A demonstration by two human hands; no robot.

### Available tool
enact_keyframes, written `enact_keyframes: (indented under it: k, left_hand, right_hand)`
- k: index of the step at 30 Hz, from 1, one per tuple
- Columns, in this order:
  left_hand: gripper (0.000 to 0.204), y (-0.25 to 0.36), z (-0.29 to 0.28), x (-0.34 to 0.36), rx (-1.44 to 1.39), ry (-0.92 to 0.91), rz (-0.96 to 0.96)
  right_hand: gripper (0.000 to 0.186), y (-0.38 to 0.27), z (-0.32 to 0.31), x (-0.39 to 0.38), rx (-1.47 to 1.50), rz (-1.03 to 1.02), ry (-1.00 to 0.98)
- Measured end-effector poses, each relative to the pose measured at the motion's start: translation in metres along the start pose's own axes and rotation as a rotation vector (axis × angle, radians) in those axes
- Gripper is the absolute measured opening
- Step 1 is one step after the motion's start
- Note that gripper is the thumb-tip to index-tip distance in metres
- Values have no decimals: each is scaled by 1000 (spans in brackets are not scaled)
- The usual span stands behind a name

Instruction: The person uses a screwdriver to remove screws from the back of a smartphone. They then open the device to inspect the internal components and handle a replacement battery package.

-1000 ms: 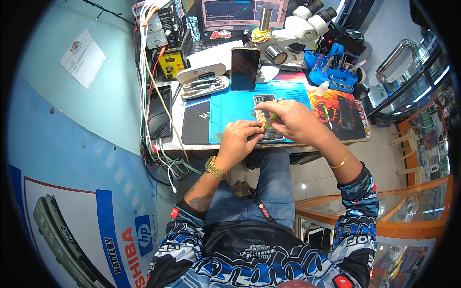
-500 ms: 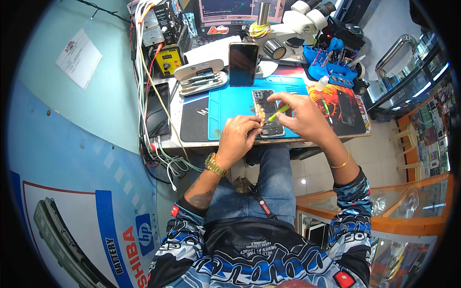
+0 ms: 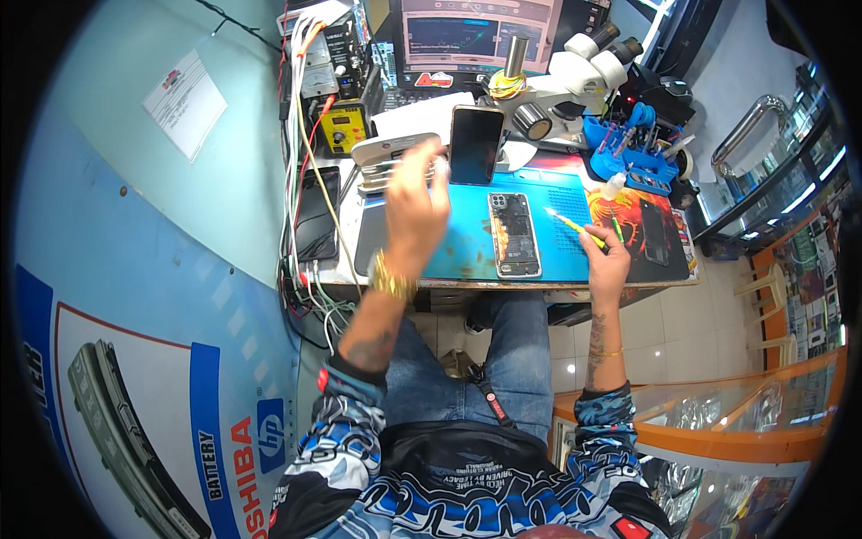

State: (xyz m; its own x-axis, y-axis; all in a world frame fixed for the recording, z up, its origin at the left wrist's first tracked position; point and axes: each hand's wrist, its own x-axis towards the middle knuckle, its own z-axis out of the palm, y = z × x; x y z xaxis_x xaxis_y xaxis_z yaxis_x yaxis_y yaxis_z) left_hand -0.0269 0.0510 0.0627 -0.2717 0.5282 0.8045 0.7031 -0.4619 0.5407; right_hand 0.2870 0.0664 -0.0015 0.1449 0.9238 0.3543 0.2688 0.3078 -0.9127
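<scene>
An opened phone (image 3: 514,235), its dark inner parts and a copper-coloured strip showing, lies on the blue work mat (image 3: 467,260). My right hand (image 3: 609,259) is closed around a slim yellow-handled tool (image 3: 576,230), kept to the right of the phone above the mat. Its thin pale tip points up and left. My left hand (image 3: 416,216) is stretched forward over the open tool case (image 3: 370,178), and motion smears its fingers. Whether they touch anything in the case is not visible. Behind the opened phone, another phone (image 3: 477,144) stands upright with a dark screen.
A microscope (image 3: 575,76) stands at the back, before a monitor (image 3: 476,36). Blue tool holder (image 3: 628,162), small white bottle (image 3: 614,185) and a dark phone (image 3: 655,235) are on the right. On the left are a yellow power unit (image 3: 343,128) and hanging cables (image 3: 301,153).
Both hands have left the opened phone. My left hand has moved forward and left to the tool case; my right hand has drawn right with the yellow tool. The whole view has shifted slightly.
</scene>
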Motion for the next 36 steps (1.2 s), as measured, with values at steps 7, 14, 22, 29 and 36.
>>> enact_keyframes:
  k: [7, 14, 22, 29, 36]
  left_hand:
    - [33, -114, 28, 145, 767, -690, -46]
    - [33, -124, 39, 163, 652, -947, -122]
    - [34, -88, -29, 183, 304, -417, 6]
    - [21, 34, -86, 77, -210, -88, -167]
    - [19, 80, -89, -116, -692, -639, -713]
  right_hand:
    - [16, -1, 26, -16, -310, -207, 58]
    - [19, 6, 22, -16, -488, -334, 71]
    - [20, 2, 23, -17, -528, -428, 60]
    - [40, 2, 9, -18, -373, -434, 104]
    - [31, -92, 24, -120, 259, -28, -623]
